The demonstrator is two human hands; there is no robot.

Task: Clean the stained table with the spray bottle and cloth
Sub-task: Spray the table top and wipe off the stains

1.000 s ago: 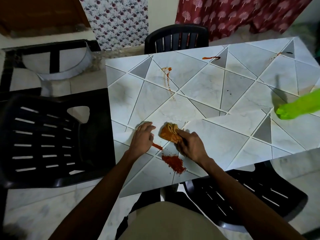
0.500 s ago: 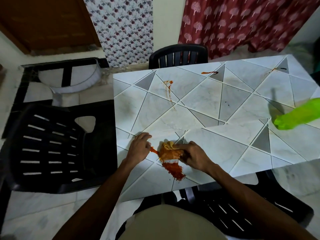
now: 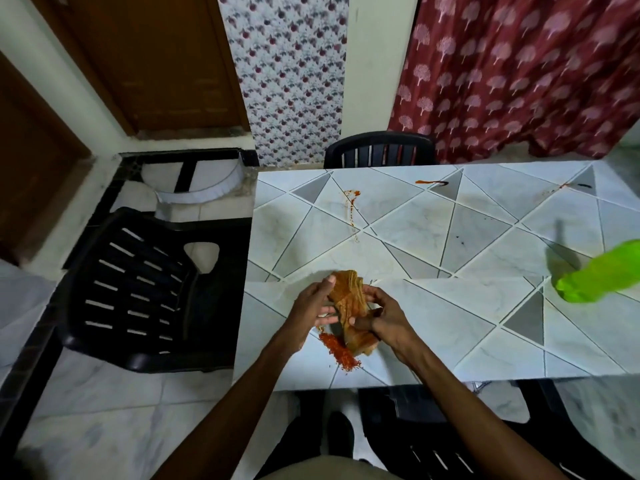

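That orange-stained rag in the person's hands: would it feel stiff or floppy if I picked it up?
Probably floppy: the orange-stained folded cloth bunches and creases between the left hand and right hand. It is likely light, since the fingers alone seem to hold it. It may be damp or greasy, given the staining all over it.

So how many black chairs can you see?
3: left chair by the table's left end, far chair behind its far edge, near chair under its near edge. Others may be hidden.
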